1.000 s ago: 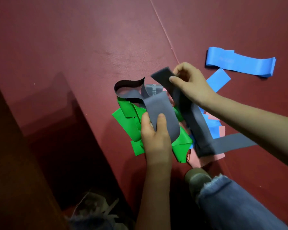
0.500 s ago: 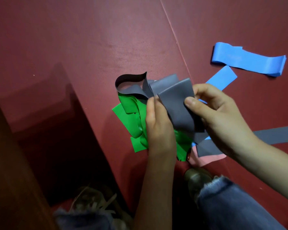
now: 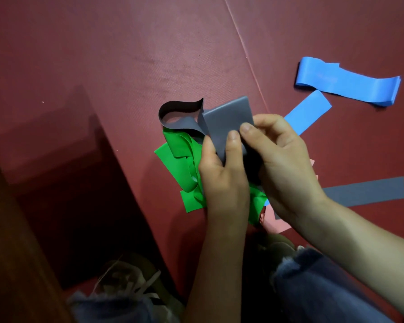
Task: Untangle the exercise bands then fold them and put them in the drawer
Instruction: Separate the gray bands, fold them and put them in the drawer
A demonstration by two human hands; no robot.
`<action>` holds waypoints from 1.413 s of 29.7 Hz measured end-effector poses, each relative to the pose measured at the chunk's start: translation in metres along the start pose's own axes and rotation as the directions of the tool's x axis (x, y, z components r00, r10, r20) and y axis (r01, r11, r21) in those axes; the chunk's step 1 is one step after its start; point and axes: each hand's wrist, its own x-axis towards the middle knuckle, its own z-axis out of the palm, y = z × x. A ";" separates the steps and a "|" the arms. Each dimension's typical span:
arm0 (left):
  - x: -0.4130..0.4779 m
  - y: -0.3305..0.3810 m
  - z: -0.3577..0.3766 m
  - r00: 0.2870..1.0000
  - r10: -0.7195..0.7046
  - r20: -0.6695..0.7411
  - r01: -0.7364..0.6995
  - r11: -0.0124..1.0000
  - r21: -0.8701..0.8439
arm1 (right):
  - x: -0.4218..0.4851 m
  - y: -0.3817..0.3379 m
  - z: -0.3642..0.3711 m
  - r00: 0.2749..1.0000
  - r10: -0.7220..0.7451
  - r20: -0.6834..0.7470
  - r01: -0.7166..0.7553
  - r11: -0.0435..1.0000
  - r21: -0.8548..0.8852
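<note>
Moved since half a second ago: right hand (image 3: pixel 282 164), drawn in against left hand (image 3: pixel 222 178), so that both thumbs now press one fold of the flat grey rubber exercise band (image 3: pixel 226 120), whose upper flap stands straighter above the fingers. Left hand: clamped on the fold, thumb in front. Right hand: curled round the same fold from the right. Grey band, remainder: one dark loop curling up left of the fold; one flat tail (image 3: pixel 364 191) lying on the mat to the right, disappearing behind the right wrist. Beneath the hands: crumpled bright green rubber band (image 3: pixel 180 159), heaped on itself; pale pink band (image 3: pixel 275 223), only corners showing; flat blue strip (image 3: pixel 308 111) running out from under the right hand. Well apart, upper right: looped light blue rubber band (image 3: pixel 345 85), free of the heap. Support: dark red textured floor mat (image 3: pixel 103 54). Drawer: not identifiable; dark wooden surface (image 3: pixel 9 229) at the left edge, function cannot be told. Risk: grey tail appears to run through the heap, so further folding or lifting would likely drag green and pink bands along and tighten the tangle; thin rubber may also slip the pinch and spring the fold open.
</note>
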 end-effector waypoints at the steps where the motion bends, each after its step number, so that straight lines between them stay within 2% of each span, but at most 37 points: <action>1: 0.000 0.002 0.000 1.000 0.006 -0.010 -0.006 1.000 -0.012 | 0.001 -0.001 -0.001 0.998 -0.063 0.028 0.064 0.998 -0.026; 4: 0.001 0.010 -0.003 1.000 -0.012 -0.007 0.012 0.998 -0.060 | 0.003 0.004 -0.015 0.969 -0.210 0.128 0.230 0.958 -0.169; 6: 0.000 0.015 -0.004 0.999 -0.017 0.032 0.020 0.996 -0.084 | 0.001 0.016 -0.029 0.960 -0.208 0.188 0.258 0.919 -0.299; 9: 0.001 0.017 -0.003 0.997 0.015 0.072 -0.006 0.993 -0.121 | -0.003 0.041 -0.049 0.982 -0.092 0.166 0.163 0.856 -0.490; 13: 0.002 0.017 -0.005 0.996 0.000 0.089 0.012 0.990 -0.142 | -0.001 0.062 -0.058 0.997 0.040 0.068 0.024 0.666 -0.746; 18: 0.005 0.022 -0.004 0.996 -0.012 0.090 0.026 0.987 -0.160 | -0.006 0.069 -0.048 0.991 0.064 0.119 0.032 0.746 -0.665; 23: 0.003 0.013 0.002 0.985 0.006 0.175 0.008 0.997 -0.081 | 0.006 0.073 -0.047 0.986 0.105 0.128 0.008 0.740 -0.672; 26: -0.003 0.001 0.008 0.971 -0.007 0.238 0.017 0.999 -0.043 | 0.010 0.066 -0.056 0.993 0.067 0.098 0.017 0.741 -0.671; 28: -0.009 -0.005 0.013 0.955 0.007 0.297 -0.011 1.000 0.012 | 0.014 0.064 -0.068 0.999 0.015 0.048 0.018 0.770 -0.637; 30: -0.016 -0.010 0.022 0.933 0.002 0.361 -0.016 0.999 0.036 | 0.018 0.065 -0.086 0.997 -0.020 -0.078 -0.031 0.793 -0.609; 32: -0.018 -0.015 0.028 0.914 0.003 0.406 -0.037 0.996 0.077 | 0.025 0.067 -0.102 0.982 -0.033 -0.188 -0.084 0.813 -0.576; 36: -0.024 -0.023 0.037 0.858 -0.022 0.513 -0.076 0.983 0.169 | 0.032 0.062 -0.134 0.939 -0.104 -0.328 -0.087 0.850 -0.519; 39: -0.025 -0.027 0.044 0.849 -0.052 0.526 -0.066 0.977 0.204 | 0.033 0.055 -0.170 0.837 -0.208 -0.506 -0.123 0.830 -0.544; 42: -0.024 -0.029 0.049 0.855 -0.072 0.513 -0.063 0.968 0.242 | 0.033 0.054 -0.216 0.686 -0.283 -0.670 -0.222 0.796 -0.563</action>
